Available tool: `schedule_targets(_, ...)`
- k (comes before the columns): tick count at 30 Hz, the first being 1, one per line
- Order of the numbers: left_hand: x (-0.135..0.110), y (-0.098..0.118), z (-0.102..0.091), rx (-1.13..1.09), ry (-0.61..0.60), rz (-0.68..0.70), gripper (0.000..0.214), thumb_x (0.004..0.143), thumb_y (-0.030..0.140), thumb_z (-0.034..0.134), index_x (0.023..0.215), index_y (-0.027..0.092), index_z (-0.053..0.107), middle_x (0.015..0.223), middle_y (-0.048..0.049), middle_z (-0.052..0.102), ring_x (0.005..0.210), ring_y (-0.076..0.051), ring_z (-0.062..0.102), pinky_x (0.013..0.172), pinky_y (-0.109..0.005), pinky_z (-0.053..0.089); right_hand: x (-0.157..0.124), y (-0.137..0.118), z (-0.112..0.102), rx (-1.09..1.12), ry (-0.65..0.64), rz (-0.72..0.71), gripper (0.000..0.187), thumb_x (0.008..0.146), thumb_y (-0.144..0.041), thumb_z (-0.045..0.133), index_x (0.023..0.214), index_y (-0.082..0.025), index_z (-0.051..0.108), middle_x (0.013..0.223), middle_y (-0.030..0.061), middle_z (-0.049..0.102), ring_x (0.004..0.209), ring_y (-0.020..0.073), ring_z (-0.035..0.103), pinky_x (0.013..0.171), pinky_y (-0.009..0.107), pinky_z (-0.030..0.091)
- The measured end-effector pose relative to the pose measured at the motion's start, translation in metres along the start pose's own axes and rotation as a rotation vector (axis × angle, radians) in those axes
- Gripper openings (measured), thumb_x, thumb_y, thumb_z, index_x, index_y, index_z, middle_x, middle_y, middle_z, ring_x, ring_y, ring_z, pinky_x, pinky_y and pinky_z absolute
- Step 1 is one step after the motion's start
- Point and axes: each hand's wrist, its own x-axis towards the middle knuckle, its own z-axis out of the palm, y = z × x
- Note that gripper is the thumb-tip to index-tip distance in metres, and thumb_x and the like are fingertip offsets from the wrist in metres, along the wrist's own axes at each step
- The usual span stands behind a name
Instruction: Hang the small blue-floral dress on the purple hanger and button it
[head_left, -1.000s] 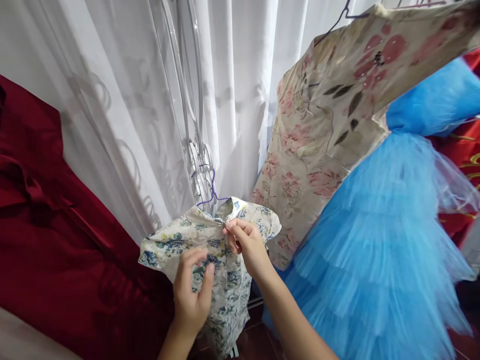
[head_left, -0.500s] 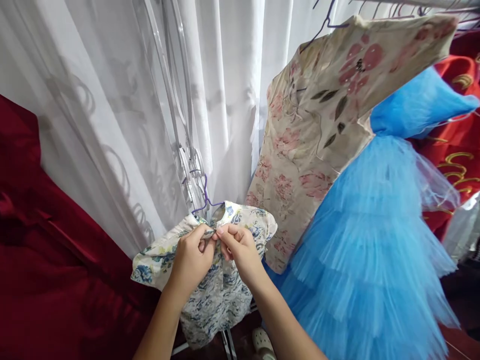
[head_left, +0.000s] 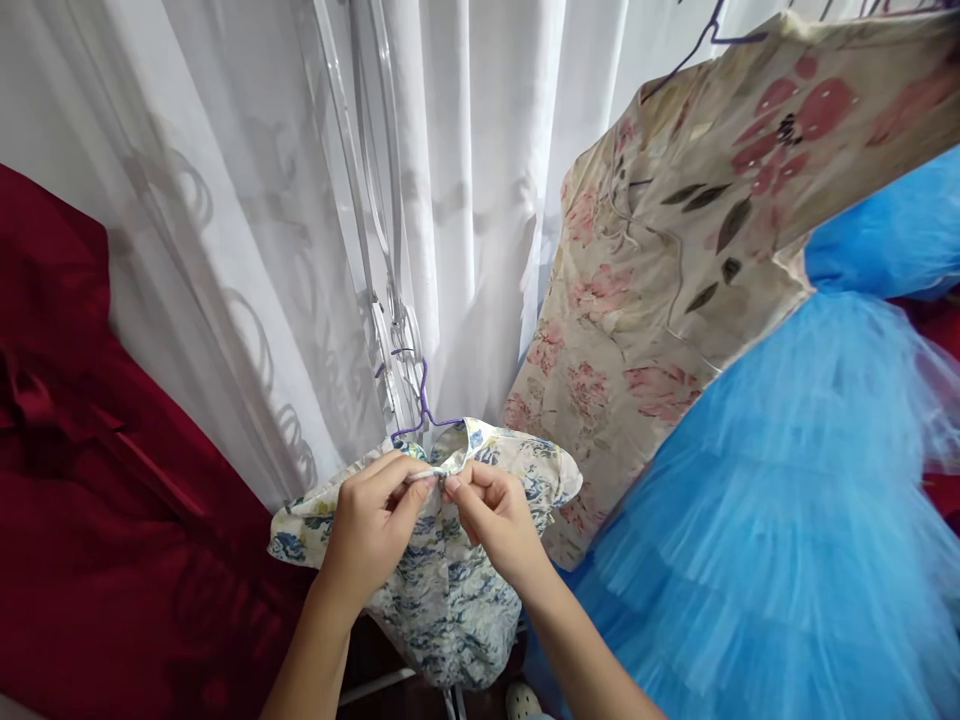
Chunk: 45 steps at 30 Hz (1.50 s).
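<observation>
A short-sleeved garment (head_left: 465, 620) in white with blue and yellow flowers hangs on a purple hanger (head_left: 425, 395) at the lower middle. My left hand (head_left: 375, 520) pinches the left side of its front neckline between thumb and fingers. Close beside it, my right hand (head_left: 491, 510) pinches the right side of the same neckline. The fingertips of both hands nearly touch at the centre of the collar. Any small fastener between them is too small to make out.
White curtains (head_left: 480, 130) hang behind a white metal stand (head_left: 394, 230). A dark red garment (head_left: 90, 500) is at the left. To the right hang a cream dress with pink flowers (head_left: 600, 340) and a blue tiered tulle dress (head_left: 772, 500). A pale clog (head_left: 521, 700) shows on the floor.
The view has shifted, so the dresses at right sit farther right. My hands still pinch the neckline, which is now pulled toward me, with the collar edge stretched between the fingertips.
</observation>
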Motion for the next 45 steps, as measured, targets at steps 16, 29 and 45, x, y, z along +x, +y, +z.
schedule_targets(16,-0.007,-0.02,-0.021,-0.102,0.48,-0.102,0.019,0.092,0.031,0.059,0.081,0.016,0.063,0.061,0.0036,0.052,0.055,-0.009,0.05,0.054,-0.02,0.039,-0.028,0.04,0.022,0.054,0.122,0.081,0.035,0.083,-0.044,0.063,0.062,-0.019,0.049,0.038,-0.0103,0.035,0.033,0.0044,0.024,0.037,0.019,0.015)
schedule_targets(29,-0.088,-0.138,-0.039,-0.266,0.863,-0.318,0.022,0.082,0.035,0.071,0.087,0.013,0.067,0.077,-0.0002,0.062,0.072,-0.012,0.057,0.071,-0.024,0.046,-0.052,0.056,0.013,0.05,0.028,0.179,0.04,0.084,-0.049,0.064,0.061,-0.019,0.049,0.039,-0.0096,0.037,0.033,0.0048,0.028,0.036,0.019,0.021)
schedule_targets(45,-0.041,-0.141,-0.036,-1.284,0.753,-0.321,0.047,0.079,0.046,0.073,0.068,0.019,0.037,0.062,0.0056,0.038,0.062,-0.01,0.048,0.065,-0.023,0.049,-0.037,0.059,0.007,0.139,-0.206,0.192,0.039,0.085,-0.051,0.066,0.072,-0.015,0.06,0.042,-0.0068,0.046,0.036,0.0066,0.038,0.04,0.019,0.025)
